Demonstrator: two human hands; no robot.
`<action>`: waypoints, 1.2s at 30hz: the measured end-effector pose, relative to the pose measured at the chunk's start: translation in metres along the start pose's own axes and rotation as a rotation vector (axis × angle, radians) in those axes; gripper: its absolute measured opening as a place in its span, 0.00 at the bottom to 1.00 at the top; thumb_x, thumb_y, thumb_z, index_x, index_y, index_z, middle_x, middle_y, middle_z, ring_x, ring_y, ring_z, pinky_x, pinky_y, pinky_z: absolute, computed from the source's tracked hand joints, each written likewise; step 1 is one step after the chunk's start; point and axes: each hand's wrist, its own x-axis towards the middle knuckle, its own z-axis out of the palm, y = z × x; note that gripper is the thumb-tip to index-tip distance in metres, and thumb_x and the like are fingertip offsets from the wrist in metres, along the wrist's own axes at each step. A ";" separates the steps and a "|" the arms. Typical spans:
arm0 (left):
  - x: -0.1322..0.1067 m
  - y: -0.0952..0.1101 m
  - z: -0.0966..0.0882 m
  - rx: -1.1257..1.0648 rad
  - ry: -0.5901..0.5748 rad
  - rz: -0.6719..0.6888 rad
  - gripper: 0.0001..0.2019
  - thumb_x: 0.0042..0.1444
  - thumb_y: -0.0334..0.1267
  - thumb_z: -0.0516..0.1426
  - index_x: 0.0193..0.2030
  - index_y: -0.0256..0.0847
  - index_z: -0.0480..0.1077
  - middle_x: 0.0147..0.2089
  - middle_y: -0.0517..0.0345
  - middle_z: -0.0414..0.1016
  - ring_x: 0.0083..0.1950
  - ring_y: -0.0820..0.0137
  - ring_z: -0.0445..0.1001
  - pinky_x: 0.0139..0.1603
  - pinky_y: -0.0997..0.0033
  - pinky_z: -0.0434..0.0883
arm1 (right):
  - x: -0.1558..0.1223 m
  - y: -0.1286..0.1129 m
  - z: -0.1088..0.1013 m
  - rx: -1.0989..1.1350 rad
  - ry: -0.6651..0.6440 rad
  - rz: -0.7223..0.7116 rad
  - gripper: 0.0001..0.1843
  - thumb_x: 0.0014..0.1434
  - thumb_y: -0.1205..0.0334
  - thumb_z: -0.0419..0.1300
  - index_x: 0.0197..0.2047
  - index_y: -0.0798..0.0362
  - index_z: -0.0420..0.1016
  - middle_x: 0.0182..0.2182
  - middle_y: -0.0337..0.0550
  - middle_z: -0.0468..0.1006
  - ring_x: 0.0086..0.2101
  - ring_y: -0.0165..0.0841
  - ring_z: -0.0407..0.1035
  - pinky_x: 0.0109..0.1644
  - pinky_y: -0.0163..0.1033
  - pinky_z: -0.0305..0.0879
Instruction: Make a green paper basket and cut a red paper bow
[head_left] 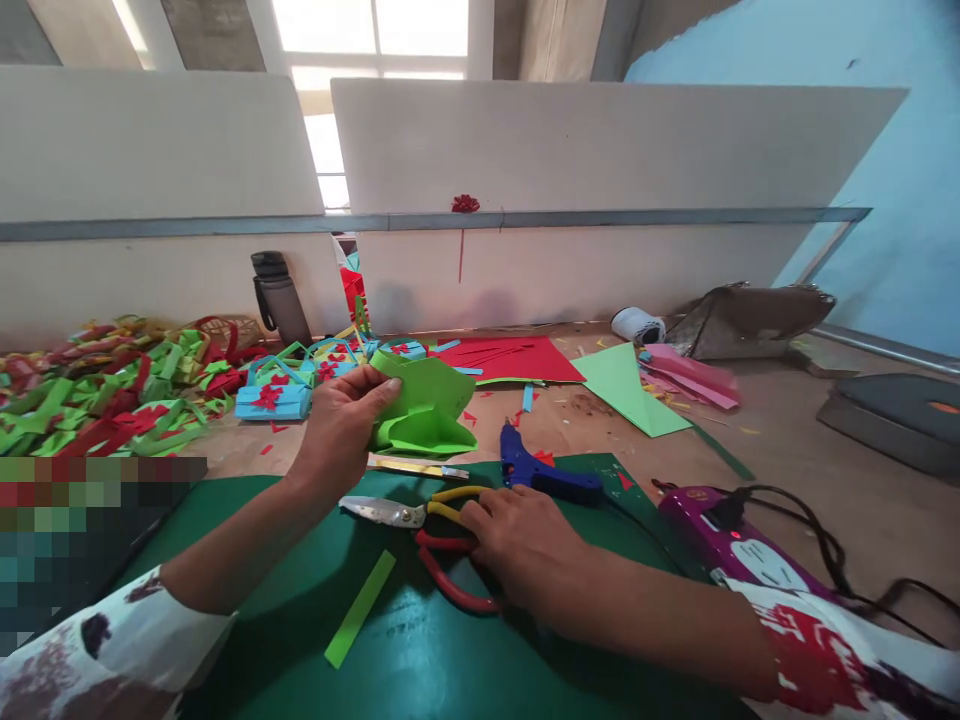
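Note:
My left hand (337, 420) pinches a bent piece of bright green craft sheet (431, 400) above the back edge of the green mat (247, 560). My right hand (521, 540) has its fingers closed at the yellow handle of a pair of scissors (386, 512); the fingertips are partly hidden. The scissors lie on the mat, blades pointing left, with a red handle loop nearer me. Just behind them is a slim cutter knife (420, 468). A blue glue gun (551, 475) lies beyond my right hand. One light green strip (360, 610) rests in front of the scissors.
Red sheets (525, 360), a pale green sheet (634, 390) and small blue gift-like pieces (274, 402) lie behind. Green and red ribbon-like strips (150, 390) pile up left, near a dark bottle (281, 300). A purple power strip (742, 540) with cords sits right.

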 end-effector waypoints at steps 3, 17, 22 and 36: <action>-0.002 0.001 0.003 -0.001 -0.018 -0.021 0.11 0.38 0.37 0.66 0.26 0.36 0.69 0.21 0.63 0.72 0.21 0.73 0.71 0.23 0.76 0.69 | 0.004 0.010 -0.010 -0.041 -0.037 0.059 0.06 0.59 0.60 0.56 0.38 0.53 0.70 0.34 0.44 0.77 0.34 0.37 0.70 0.35 0.39 0.60; -0.001 0.010 0.005 -0.034 -0.016 -0.016 0.13 0.35 0.37 0.66 0.25 0.37 0.67 0.19 0.63 0.71 0.18 0.74 0.70 0.21 0.76 0.68 | -0.011 0.069 -0.026 -0.239 -0.181 0.299 0.21 0.52 0.81 0.52 0.48 0.56 0.67 0.40 0.50 0.75 0.35 0.39 0.72 0.29 0.37 0.60; 0.002 0.011 0.005 -0.063 -0.017 -0.038 0.13 0.33 0.37 0.67 0.24 0.37 0.68 0.19 0.62 0.72 0.20 0.72 0.71 0.22 0.74 0.69 | 0.006 0.098 -0.023 -0.281 -0.164 0.389 0.13 0.62 0.64 0.55 0.50 0.58 0.67 0.44 0.48 0.72 0.41 0.36 0.70 0.43 0.44 0.67; 0.056 -0.015 0.021 -0.182 0.048 0.112 0.13 0.32 0.37 0.66 0.23 0.36 0.67 0.18 0.66 0.68 0.20 0.77 0.68 0.24 0.76 0.66 | 0.059 0.039 -0.031 -0.144 -0.212 0.158 0.14 0.62 0.58 0.55 0.48 0.56 0.69 0.44 0.45 0.73 0.40 0.35 0.70 0.43 0.45 0.69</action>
